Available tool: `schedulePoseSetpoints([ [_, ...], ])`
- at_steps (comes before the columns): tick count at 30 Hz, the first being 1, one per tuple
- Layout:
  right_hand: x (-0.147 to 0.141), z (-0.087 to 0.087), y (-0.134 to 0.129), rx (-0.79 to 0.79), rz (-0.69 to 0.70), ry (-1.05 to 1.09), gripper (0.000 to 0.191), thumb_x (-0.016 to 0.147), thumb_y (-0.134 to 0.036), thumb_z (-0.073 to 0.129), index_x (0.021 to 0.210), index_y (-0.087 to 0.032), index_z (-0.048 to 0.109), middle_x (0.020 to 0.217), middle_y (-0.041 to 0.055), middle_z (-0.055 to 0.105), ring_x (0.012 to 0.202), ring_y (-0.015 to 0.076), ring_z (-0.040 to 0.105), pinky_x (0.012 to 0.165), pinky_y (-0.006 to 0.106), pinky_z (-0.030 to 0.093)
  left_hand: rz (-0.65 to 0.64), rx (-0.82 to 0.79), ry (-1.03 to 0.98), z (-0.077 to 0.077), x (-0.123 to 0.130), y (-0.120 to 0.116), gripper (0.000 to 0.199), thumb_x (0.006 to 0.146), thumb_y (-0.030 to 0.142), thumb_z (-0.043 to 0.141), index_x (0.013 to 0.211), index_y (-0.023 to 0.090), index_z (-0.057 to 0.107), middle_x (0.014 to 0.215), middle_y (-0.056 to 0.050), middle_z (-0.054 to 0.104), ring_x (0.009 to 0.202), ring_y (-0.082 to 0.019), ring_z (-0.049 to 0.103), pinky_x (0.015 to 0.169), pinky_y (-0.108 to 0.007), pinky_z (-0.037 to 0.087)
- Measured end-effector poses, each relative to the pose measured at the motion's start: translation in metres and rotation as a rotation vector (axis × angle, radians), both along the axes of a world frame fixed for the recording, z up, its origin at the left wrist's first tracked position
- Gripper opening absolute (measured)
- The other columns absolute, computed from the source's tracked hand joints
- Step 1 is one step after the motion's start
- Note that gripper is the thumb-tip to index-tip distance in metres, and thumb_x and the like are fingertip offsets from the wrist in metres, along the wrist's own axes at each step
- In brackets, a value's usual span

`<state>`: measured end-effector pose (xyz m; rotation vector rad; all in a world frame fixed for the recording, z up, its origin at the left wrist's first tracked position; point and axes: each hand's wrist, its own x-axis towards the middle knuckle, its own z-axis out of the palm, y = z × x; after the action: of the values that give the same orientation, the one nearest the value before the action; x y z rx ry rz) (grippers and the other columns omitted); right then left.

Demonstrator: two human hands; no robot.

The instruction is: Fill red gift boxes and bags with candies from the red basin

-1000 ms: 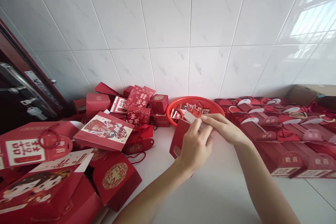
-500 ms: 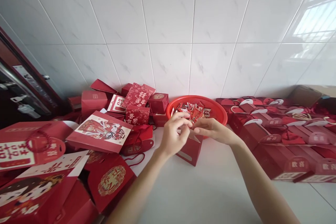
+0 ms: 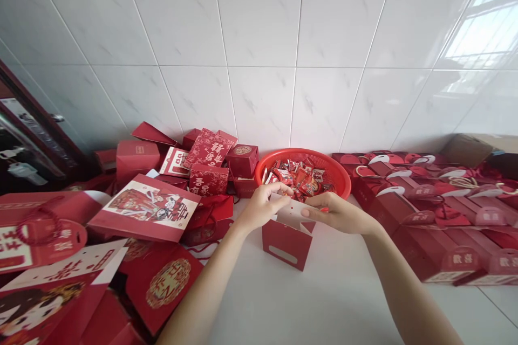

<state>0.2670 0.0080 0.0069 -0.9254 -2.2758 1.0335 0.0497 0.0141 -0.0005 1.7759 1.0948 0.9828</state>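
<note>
Two bare hands meet over a small red box [image 3: 287, 245] just below the centre of the frame. The box stands upright on a pale, glossy surface [image 3: 324, 302], its top open to a whitish inside, with a pale rounded strip low on its near side. The left hand [image 3: 265, 207], coming from the bottom of the frame, is at the box's upper left, fingers curled and thumb drawn toward them; whether it grips anything cannot be told. The right hand [image 3: 338, 213], fingers bent, is at the upper right edge; its hold on the box cannot be made out either.

Directly behind the hands is a round orange-red basket [image 3: 343, 175] of wrapped sweets [image 3: 305, 179]. A jumble of red boxes [image 3: 137, 156] fills the lower left, one bearing a round gold emblem [image 3: 168, 283]. Rows of red boxes with rounded flaps [image 3: 435, 250] stand at the right, a brown carton [image 3: 469, 145] behind them. White marbled tiles [image 3: 259, 16] cover the wall above; keys [image 3: 26, 172] hang at the left edge.
</note>
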Motion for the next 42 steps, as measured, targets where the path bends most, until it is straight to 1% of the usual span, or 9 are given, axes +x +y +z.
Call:
schedulePoseSetpoints([
  [3,0.004,-0.005,0.003,-0.039,0.037,-0.043,0.056,0.095,-0.059,0.050,0.058,-0.018,0.040,0.057,-0.0056,0.026,0.052,0.0078,0.022,0.047,0.025,0.018,-0.001,-0.112,-0.005,-0.006,0.003,0.001,0.014,0.074,0.028,0.062,0.081,0.020,0.071,0.078,0.000,0.067,0.075,-0.017,0.058,0.070,-0.026,0.043],
  [6,0.016,-0.001,0.014,-0.037,0.003,0.031,0.047,0.093,-0.058,0.054,0.069,-0.017,0.059,0.063,-0.0022,0.050,0.057,0.0100,0.043,0.053,0.024,0.036,-0.003,-0.170,0.006,-0.009,0.004,0.001,0.012,0.071,0.027,0.061,0.073,0.019,0.070,0.076,0.000,0.066,0.074,-0.016,0.056,0.069,-0.026,0.041],
  [10,0.032,0.006,0.060,0.020,-0.343,0.148,0.039,0.093,-0.051,0.053,0.084,-0.015,0.066,0.083,0.0062,0.070,0.073,0.0169,0.064,0.072,0.030,0.052,0.029,-0.188,-0.024,-0.006,0.006,-0.001,0.011,0.068,0.026,0.060,0.068,0.019,0.068,0.074,0.001,0.067,0.072,-0.016,0.056,0.068,-0.026,0.042],
  [13,0.030,0.000,0.110,0.044,-0.604,-0.083,0.023,0.089,-0.036,0.059,0.085,-0.015,0.066,0.082,0.0079,0.071,0.077,0.0205,0.067,0.074,0.032,0.053,0.062,-0.205,-0.035,-0.003,0.008,-0.003,0.011,0.068,0.026,0.062,0.071,0.019,0.070,0.078,-0.001,0.069,0.072,-0.016,0.057,0.062,-0.024,0.041],
  [19,0.003,-0.027,0.165,0.029,-0.565,-0.249,0.039,0.058,-0.022,0.086,0.094,-0.018,0.071,0.103,0.0111,0.073,0.100,0.0315,0.065,0.079,0.033,0.051,0.067,-0.238,-0.064,0.001,0.004,-0.004,0.018,0.071,0.033,0.066,0.079,0.018,0.072,0.072,-0.001,0.065,0.063,-0.015,0.054,0.052,-0.022,0.039],
  [25,-0.002,-0.043,0.170,-0.017,-0.467,-0.221,0.037,0.041,-0.015,0.089,0.071,-0.017,0.067,0.081,0.0053,0.070,0.080,0.0239,0.064,0.063,0.027,0.047,0.036,-0.109,-0.148,-0.002,-0.007,0.004,0.035,0.078,0.051,0.067,0.077,0.017,0.071,0.076,-0.002,0.069,0.077,-0.017,0.061,0.075,-0.028,0.047],
  [30,0.011,-0.037,0.167,-0.040,-0.399,-0.026,0.032,0.047,-0.029,0.087,0.059,-0.017,0.060,0.055,-0.0032,0.056,0.057,0.0126,0.051,0.053,0.025,0.039,0.084,-0.220,-0.324,0.001,-0.010,0.011,0.041,0.071,0.058,0.073,0.079,0.017,0.071,0.079,-0.006,0.073,0.084,-0.021,0.067,0.083,-0.033,0.051],
  [36,0.016,-0.021,0.142,-0.038,-0.393,0.288,0.048,0.058,-0.058,0.079,0.074,-0.017,0.060,0.063,0.0000,0.062,0.057,0.0126,0.053,0.056,0.028,0.043,0.199,-0.218,-0.430,-0.010,-0.005,0.026,0.045,0.063,0.055,0.079,0.084,0.016,0.070,0.084,-0.006,0.073,0.087,-0.021,0.068,0.081,-0.030,0.052],
  [42,-0.003,-0.010,0.099,-0.078,-0.282,0.461,0.039,0.063,-0.049,0.084,0.076,-0.016,0.065,0.070,0.0002,0.065,0.060,0.0114,0.054,0.056,0.025,0.041,0.294,-0.133,-0.394,-0.025,0.012,0.046,0.051,0.062,0.034,0.083,0.108,0.018,0.067,0.112,-0.011,0.072,0.091,-0.021,0.070,0.078,-0.032,0.054],
])
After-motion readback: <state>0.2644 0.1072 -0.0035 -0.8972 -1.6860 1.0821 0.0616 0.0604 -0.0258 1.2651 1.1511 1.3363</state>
